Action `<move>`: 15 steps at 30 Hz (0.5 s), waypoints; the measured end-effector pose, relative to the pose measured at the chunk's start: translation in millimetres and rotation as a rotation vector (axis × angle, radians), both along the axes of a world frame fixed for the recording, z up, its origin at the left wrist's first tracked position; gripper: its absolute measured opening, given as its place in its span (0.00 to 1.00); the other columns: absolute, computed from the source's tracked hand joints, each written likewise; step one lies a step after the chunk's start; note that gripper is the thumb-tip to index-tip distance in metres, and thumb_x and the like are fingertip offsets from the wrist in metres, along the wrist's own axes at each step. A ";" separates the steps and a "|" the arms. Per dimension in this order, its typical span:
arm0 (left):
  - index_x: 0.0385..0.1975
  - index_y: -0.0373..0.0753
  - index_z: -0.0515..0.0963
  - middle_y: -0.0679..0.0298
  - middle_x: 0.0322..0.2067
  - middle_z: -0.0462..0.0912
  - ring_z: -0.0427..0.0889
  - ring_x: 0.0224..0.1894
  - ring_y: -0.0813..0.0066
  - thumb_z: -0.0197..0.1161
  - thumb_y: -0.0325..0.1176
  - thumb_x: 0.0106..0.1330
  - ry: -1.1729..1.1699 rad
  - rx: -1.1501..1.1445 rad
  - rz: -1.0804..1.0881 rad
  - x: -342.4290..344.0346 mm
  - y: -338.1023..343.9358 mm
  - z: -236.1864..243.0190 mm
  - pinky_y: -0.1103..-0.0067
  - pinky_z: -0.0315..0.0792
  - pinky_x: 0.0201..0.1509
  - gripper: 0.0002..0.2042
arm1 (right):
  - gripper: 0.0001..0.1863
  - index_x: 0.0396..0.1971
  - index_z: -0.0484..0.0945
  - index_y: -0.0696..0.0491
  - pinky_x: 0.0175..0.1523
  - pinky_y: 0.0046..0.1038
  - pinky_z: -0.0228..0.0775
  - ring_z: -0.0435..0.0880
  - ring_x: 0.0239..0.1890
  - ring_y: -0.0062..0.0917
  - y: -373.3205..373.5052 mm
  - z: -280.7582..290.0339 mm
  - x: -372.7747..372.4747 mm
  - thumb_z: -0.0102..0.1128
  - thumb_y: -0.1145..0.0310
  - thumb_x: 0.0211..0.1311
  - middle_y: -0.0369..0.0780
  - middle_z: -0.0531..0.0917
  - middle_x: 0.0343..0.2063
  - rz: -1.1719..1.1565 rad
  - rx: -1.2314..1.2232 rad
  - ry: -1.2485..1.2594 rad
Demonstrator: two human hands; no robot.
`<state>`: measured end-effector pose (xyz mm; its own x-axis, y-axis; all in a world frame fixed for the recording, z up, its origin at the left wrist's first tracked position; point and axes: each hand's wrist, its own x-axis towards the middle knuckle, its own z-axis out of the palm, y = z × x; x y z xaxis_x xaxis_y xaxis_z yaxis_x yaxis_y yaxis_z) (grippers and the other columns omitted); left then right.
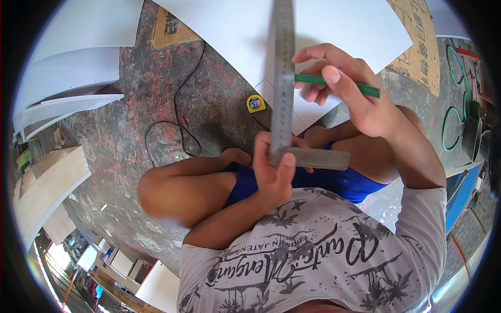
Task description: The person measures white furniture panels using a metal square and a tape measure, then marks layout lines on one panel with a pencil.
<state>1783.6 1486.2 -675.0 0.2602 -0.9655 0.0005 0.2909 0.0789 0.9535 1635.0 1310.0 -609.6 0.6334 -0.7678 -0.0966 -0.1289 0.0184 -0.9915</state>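
The left hand (274, 175) grips a square (283, 104) partly hiding a white board (344, 26), the right hand (365, 109) a pencil (368, 90); tape measure (255, 104) and cable (176, 99) lie left.

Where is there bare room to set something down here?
Floor between the white boards and black cable; also the white panel left of the metal square. Crowded: around that square, with left hand, right hand and green pencil.

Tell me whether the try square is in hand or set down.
In hand: the left hand grips the try square where its ruled blade meets the stock. Whether the blade touches the white board, I cannot tell.
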 end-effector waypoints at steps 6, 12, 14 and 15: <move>0.42 0.29 0.83 0.66 0.27 0.85 0.82 0.33 0.82 0.56 0.41 0.80 0.372 0.427 -0.482 -11.9 10.9 7.9 0.81 0.76 0.39 0.18 | 0.31 0.62 0.72 0.61 0.37 0.23 0.75 0.83 0.32 0.21 -0.5 13.1 -9.7 0.43 0.47 0.80 0.44 0.88 0.37 0.204 -0.216 0.196; 0.43 0.36 0.85 0.62 0.29 0.84 0.82 0.35 0.77 0.54 0.44 0.80 -0.047 0.279 -1.001 -17.3 8.6 -2.6 0.75 0.75 0.40 0.18 | 0.29 0.60 0.75 0.61 0.34 0.24 0.75 0.83 0.28 0.22 -6.9 13.3 -12.3 0.44 0.50 0.79 0.42 0.87 0.34 0.223 -0.288 0.232; 0.38 0.36 0.84 0.60 0.26 0.83 0.82 0.32 0.69 0.55 0.43 0.79 -0.066 0.228 -0.998 -28.9 17.2 -8.7 0.72 0.75 0.39 0.17 | 0.28 0.60 0.75 0.61 0.34 0.24 0.74 0.83 0.28 0.22 -7.7 12.1 -12.3 0.44 0.50 0.79 0.41 0.87 0.33 0.243 -0.277 0.246; 0.32 0.36 0.82 0.58 0.24 0.82 0.82 0.29 0.62 0.57 0.41 0.77 -0.086 0.176 -0.995 -32.9 20.9 -11.7 0.68 0.75 0.37 0.16 | 0.28 0.60 0.75 0.61 0.33 0.24 0.74 0.83 0.27 0.22 -7.3 10.2 -11.9 0.44 0.50 0.79 0.40 0.86 0.32 0.235 -0.278 0.236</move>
